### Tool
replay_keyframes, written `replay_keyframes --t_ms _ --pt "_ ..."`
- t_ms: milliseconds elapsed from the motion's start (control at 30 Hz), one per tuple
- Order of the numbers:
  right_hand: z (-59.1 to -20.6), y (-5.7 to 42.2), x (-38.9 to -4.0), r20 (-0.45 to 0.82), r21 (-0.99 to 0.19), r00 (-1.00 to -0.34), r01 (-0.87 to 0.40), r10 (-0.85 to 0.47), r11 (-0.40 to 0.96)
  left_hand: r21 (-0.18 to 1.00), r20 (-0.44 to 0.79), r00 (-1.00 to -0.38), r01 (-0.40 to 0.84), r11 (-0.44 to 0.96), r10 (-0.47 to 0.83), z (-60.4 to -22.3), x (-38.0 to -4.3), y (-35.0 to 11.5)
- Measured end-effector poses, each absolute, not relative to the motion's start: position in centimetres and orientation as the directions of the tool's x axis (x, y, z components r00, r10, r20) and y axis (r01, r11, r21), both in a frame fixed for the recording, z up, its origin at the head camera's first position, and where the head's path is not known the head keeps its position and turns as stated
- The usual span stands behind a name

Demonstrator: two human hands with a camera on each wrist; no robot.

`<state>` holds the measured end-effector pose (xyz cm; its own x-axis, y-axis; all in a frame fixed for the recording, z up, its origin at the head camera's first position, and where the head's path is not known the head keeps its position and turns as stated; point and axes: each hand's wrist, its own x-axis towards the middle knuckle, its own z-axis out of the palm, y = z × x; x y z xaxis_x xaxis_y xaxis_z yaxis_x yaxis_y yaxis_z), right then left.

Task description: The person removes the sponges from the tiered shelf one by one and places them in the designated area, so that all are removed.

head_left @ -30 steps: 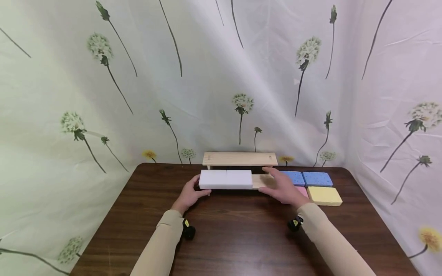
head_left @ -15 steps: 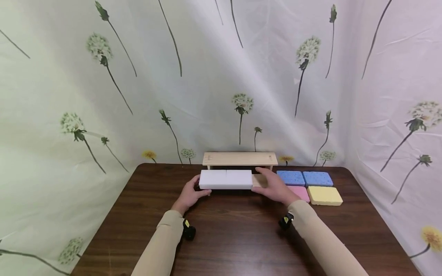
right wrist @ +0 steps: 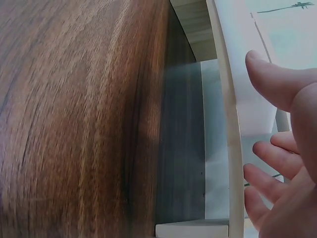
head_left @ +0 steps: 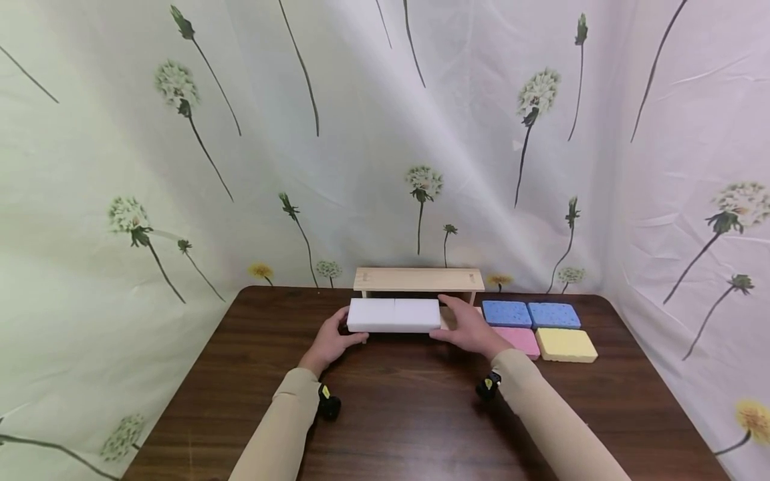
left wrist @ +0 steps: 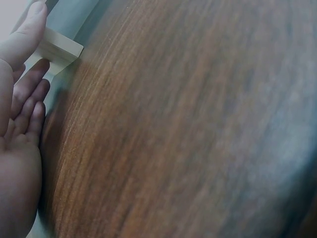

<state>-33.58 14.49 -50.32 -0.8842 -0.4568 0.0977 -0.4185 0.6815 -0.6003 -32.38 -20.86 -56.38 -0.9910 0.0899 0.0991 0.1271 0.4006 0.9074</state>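
Two white rectangular blocks, the left one (head_left: 371, 312) and the right one (head_left: 417, 312), lie end to end on the lower board of a small wooden two-tier rack (head_left: 418, 278). My left hand (head_left: 327, 344) is around the left end of the pair, thumb at the front edge and fingers towards the back. My right hand (head_left: 470, 327) is at the right end, with its thumb at the front corner and fingers spread behind. In the right wrist view its thumb (right wrist: 270, 82) overlaps the white block, while the fingers stay loose. The left fingers (left wrist: 32, 101) look relaxed too.
Right of the rack lie two blue sponges (head_left: 506, 314), a pink sponge (head_left: 519, 342) and a yellow sponge (head_left: 566, 345). They rest on a dark wooden table (head_left: 409, 421). A flower-printed white curtain (head_left: 361, 167) hangs behind and at both sides.
My right hand has moved left along the lower board to the right end of the white blocks, uncovering more of the sponges. My left hand and the blocks stay in place.
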Motion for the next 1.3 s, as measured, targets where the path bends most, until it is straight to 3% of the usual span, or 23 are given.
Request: replay_keyframes --t_ms 1300 --pt "-49.8 14.4 -33.2 0.12 -0.61 -0.902 -0.397 -0.416 0.686 0.917 0.086 -0.992 0.117 0.383 0.095 -56.6 -32.5 -21.0"
